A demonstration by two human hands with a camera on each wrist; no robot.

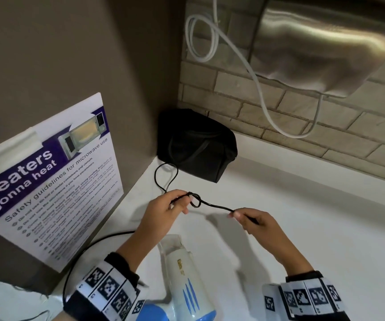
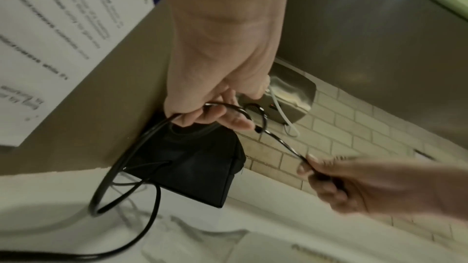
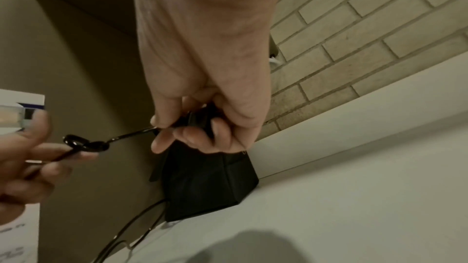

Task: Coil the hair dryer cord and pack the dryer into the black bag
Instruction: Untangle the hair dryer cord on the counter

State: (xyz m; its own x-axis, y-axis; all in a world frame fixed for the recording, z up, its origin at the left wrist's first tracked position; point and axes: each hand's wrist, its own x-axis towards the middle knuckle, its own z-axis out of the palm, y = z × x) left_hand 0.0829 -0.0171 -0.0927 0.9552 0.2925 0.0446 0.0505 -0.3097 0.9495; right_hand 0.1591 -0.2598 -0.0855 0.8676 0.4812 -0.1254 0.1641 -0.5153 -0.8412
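A white and blue hair dryer [image 1: 188, 290] lies on the white counter [image 1: 302, 228] near the front edge, between my forearms. Its thin black cord [image 1: 217, 206] is stretched between my hands, with a small knot-like loop [image 1: 195, 200] at my left fingertips. My left hand [image 1: 163, 210] pinches the cord beside that loop [image 2: 255, 115]. My right hand [image 1: 248, 220] grips the cord's end, with the black plug [image 3: 195, 120] inside its fingers. A larger cord loop [image 1: 166, 179] lies on the counter before the black bag [image 1: 196, 144], which stands in the back corner.
A microwave safety poster [image 1: 47, 186] leans against the brown wall on the left. A steel hand dryer [image 1: 321, 45] hangs on the brick wall above, with a white hose [image 1: 251, 72] drooping under it. More cord [image 1: 89, 249] trails off at the front left.
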